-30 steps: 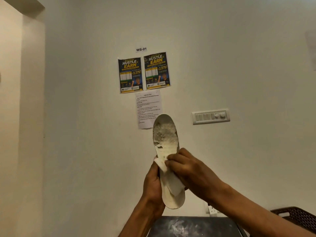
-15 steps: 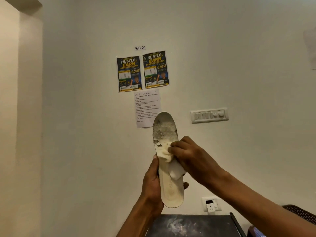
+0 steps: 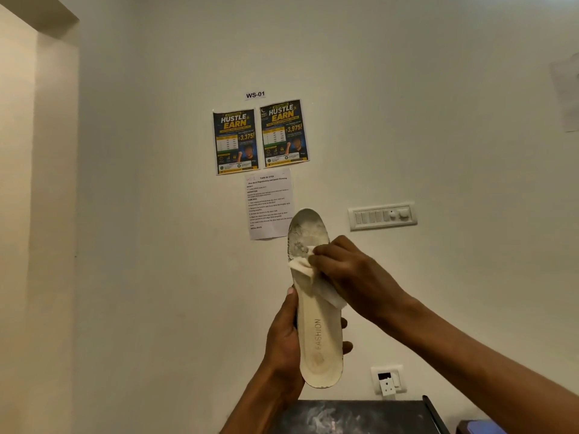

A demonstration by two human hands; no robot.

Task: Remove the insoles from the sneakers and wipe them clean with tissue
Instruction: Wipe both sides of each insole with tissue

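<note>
Basically, left hand (image 3: 283,343) grips the upright cream foam insole (image 3: 317,327) by its 6 o'clock heel, right hand (image 3: 351,274) pinches crumpled white tissue (image 3: 308,270) onto the grimy 12 o'clock toe end; hard rubbing may tear the tissue.

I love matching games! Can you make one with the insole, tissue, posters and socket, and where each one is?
Things:
1. insole
2. tissue
3. posters
4. socket

Places:
A. low on the wall
B. upright in the left hand
C. high on the wall
D. held on the insole by the right hand

Pairs: 1-B, 2-D, 3-C, 4-A
</note>
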